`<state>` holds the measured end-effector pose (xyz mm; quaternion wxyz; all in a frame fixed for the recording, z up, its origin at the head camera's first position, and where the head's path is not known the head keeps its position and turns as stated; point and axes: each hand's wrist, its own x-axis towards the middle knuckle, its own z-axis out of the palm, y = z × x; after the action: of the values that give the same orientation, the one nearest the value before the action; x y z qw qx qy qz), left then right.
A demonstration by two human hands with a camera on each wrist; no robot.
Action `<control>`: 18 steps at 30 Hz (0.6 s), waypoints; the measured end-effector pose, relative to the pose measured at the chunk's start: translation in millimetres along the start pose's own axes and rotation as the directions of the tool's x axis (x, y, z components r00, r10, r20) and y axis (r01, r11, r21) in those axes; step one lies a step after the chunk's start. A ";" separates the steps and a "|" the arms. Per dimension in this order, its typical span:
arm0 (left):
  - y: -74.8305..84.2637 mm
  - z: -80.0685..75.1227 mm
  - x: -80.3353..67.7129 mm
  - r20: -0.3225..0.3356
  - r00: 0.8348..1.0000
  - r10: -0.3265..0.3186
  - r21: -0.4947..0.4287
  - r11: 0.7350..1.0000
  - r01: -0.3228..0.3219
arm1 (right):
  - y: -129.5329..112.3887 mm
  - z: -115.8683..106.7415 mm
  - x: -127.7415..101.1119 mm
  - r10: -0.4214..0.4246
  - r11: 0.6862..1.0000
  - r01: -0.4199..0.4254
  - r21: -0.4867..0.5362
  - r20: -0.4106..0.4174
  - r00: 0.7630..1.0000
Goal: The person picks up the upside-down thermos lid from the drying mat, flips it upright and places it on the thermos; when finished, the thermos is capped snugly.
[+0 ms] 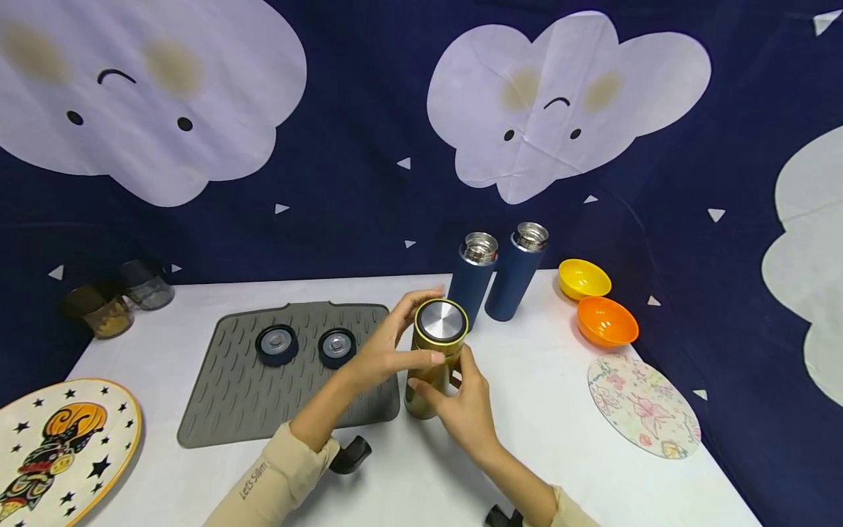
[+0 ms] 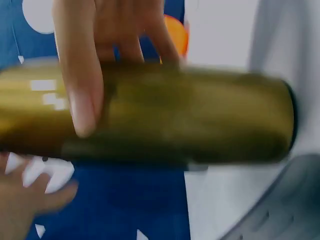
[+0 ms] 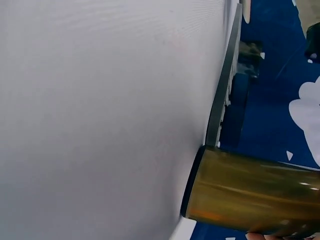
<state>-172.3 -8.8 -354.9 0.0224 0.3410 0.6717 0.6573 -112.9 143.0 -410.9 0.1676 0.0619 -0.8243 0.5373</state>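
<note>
While both hands grip | gold flask (image 1: 435,359): glossy cylinder | lid (image 1: 440,320): brushed-metal disc

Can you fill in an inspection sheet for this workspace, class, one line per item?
Surface: white table, grey ridged mat on it.
Job's things: gold flask upright, lid on.
Clutter: two blue flasks open; two lids on mat; yellow bowl, orange bowl; two jars; patterned plates.
Grippers: left hand grips lid; right hand holds flask body.
Cables: nothing seen.
Surroundings: dark cloud-print backdrop.
</note>
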 end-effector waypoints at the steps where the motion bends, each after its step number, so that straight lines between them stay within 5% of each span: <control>1: 1.2 2.0 -0.1 -0.023 1.000 0.008 0.030 1.000 -0.007 | 0.0 0.0 -0.1 -0.001 1.000 0.001 -0.004 -0.004 1.000; 4: 3.9 10.2 0.8 -0.108 0.993 0.051 0.146 0.989 -0.035 | -0.3 0.1 -0.2 -0.005 1.000 0.005 -0.014 -0.011 1.000; 6: 4.4 11.6 2.6 -0.110 0.991 0.076 0.152 0.987 -0.059 | -0.9 0.4 -0.5 -0.008 1.000 0.008 -0.024 -0.016 1.000; 10: 4.6 0.3 9.0 0.043 0.997 0.069 0.014 0.997 -0.070 | -1.5 0.0 -0.3 -0.028 0.999 0.027 -0.025 -0.012 1.000; 14: 6.8 -7.9 14.1 0.173 0.984 0.045 -0.078 0.996 -0.031 | -1.8 -1.2 1.6 -0.037 0.999 0.037 -0.039 -0.002 0.999; 16: 8.2 -2.4 12.3 0.126 0.991 0.040 -0.024 0.999 -0.038 | -1.6 -1.1 1.8 -0.038 0.998 0.038 -0.047 -0.001 0.999; 18: 8.5 8.6 8.0 0.000 0.999 0.048 0.092 0.995 -0.047 | -1.9 -0.6 1.0 -0.041 0.998 0.041 -0.056 -0.002 0.999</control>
<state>-170.7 1.7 -345.1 -0.0097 0.3568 0.6929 0.6265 -113.1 142.9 -408.6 0.1815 0.0734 -0.8373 0.5106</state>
